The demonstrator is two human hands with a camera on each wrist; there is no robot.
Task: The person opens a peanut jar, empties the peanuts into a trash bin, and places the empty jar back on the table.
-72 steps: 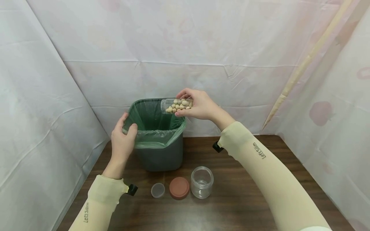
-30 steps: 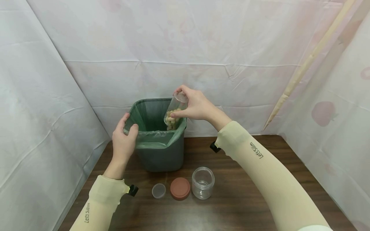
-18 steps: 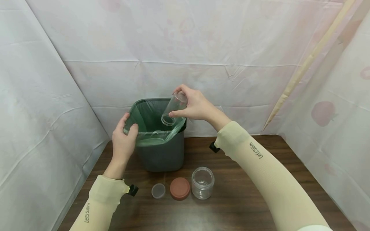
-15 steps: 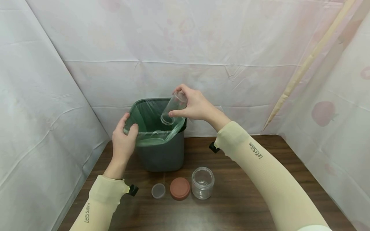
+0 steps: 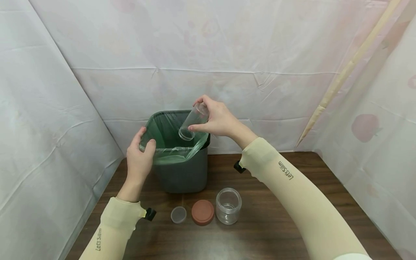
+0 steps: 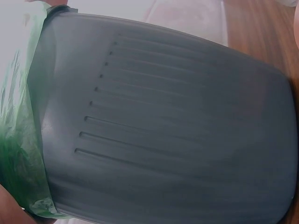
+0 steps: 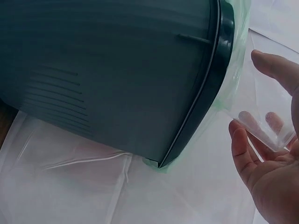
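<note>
My right hand (image 5: 219,117) grips a slim clear plastic jar (image 5: 196,117), tilted mouth down over the opening of a dark grey trash bin (image 5: 182,177). Nothing shows inside the jar. In the right wrist view, fingers and thumb wrap round the jar (image 7: 261,123) beside the bin's rim (image 7: 205,88). My left hand (image 5: 139,157) holds the bin's rim at the near left corner, over the green bag liner (image 5: 172,157). The left wrist view shows the bin's ribbed side (image 6: 163,116) with the liner (image 6: 23,116) folded over its edge. The bin's bottom is hidden.
In front of the bin, a small translucent lid (image 5: 178,215), a reddish screw lid (image 5: 202,212) and a wide clear jar (image 5: 228,206), standing upright with its top off, sit in a row on the dark wooden table (image 5: 276,202). White printed sheets (image 5: 208,54) hang behind and at both sides.
The slim jar lay sideways with pale round pieces inside; it was tipped down, they fell into the bin, and it moved slightly left. The liner's front fold pulled up. The left hand stayed.
</note>
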